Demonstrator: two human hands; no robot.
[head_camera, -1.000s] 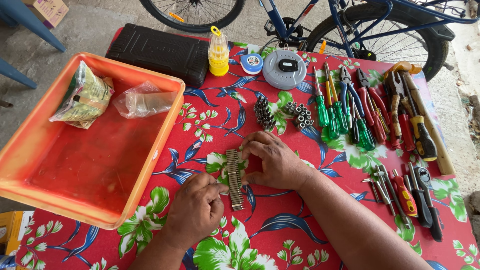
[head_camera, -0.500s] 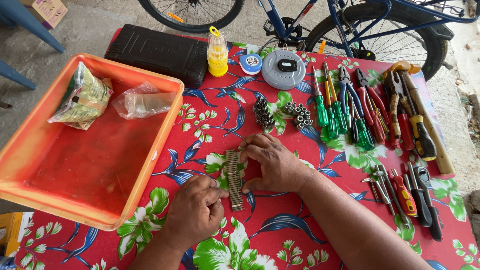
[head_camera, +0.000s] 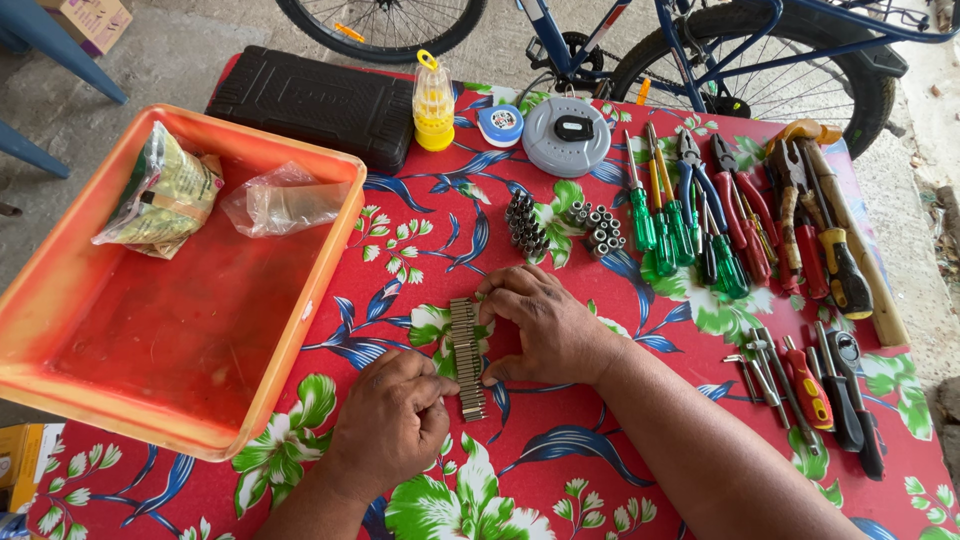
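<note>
Both hands work on a row of small metal bits laid side by side as one narrow strip, running toward the near edge of the counter, just right of the orange tray.

Right hand: fingers pressed together and laid flat along the strip's right side, fingertips touching its far half.

Left hand: fingers curled, fingertips touching the near end of the strip from the left. Nothing is lifted; the grip on each side is a sideways press, not a pinch.

Change from the earlier views: slight. The hands have stayed in place, and the strip lies in the same spot. Judgement: the bits are being squared into line rather than moved.

Further bits stand in two clusters toward the far edge; screwdrivers and pliers lie at the right.
</note>
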